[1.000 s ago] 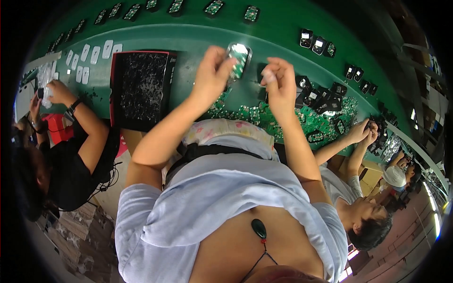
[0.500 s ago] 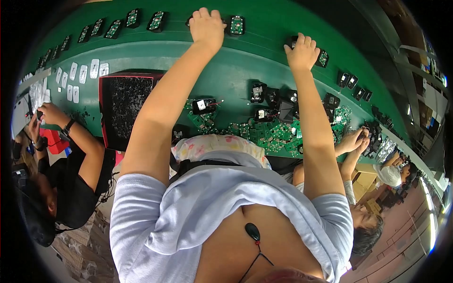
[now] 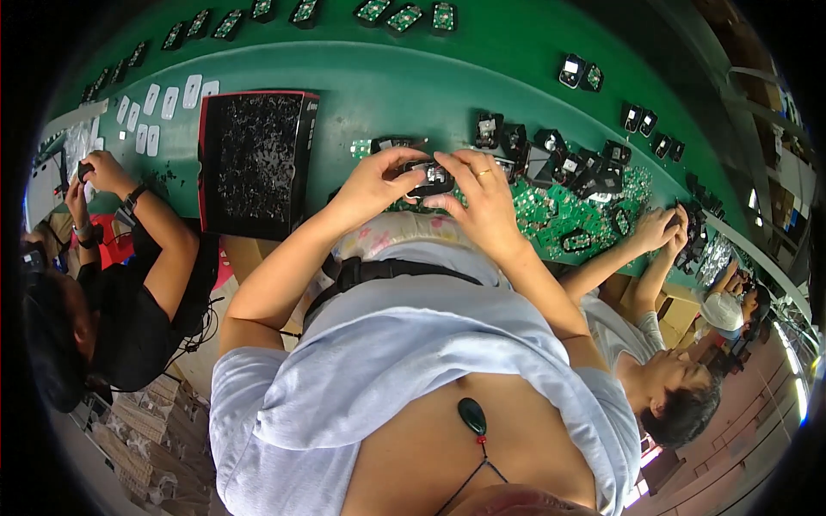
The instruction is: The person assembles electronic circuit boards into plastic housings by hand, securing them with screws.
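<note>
A small black plastic housing is held between my two hands, above the near edge of the green bench. My left hand grips its left end, thumb and fingers closed round it. Closed on the right end is my right hand, with a ring on one finger. The housing's open side shows metallic parts inside, too small to make out. Just beyond my hands lies another black housing beside a green circuit board. More black housings stand right of my hands.
Loose green circuit boards cover the bench at right. A red-edged black box of small dark parts stands left. Housings with boards line the far strip; white plates lie at far left. Co-workers' hands work on both sides.
Both hands have come back from the far strip to the near edge and now hold a black housing together. Housings with boards stay on the strip where my left hand was.
</note>
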The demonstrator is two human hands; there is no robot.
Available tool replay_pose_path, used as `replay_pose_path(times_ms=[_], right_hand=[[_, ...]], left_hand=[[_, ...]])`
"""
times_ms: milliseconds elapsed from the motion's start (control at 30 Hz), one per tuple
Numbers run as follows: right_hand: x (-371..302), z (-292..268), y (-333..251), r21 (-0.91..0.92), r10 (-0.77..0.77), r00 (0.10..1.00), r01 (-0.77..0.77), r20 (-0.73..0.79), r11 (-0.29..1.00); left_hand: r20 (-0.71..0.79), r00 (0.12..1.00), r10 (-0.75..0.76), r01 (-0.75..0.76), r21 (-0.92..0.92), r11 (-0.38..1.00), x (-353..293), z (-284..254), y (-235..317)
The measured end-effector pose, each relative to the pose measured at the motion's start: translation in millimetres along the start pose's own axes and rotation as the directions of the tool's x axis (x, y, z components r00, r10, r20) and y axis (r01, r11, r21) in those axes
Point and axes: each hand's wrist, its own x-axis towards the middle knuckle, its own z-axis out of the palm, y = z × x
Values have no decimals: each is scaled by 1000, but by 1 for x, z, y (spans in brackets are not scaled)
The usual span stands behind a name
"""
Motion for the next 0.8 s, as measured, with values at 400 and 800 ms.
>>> replay_pose_path(times_ms=[400,800], right_hand=[[-43,40,48,-101,126,978,-144,-165,984],[-77,81,75,-570,74,979,48,190,821]], left_hand=[[-302,929,215,-186,121,975,-19,2,-24],[-222,963,155,-175,-70,982,-30,10,-34]])
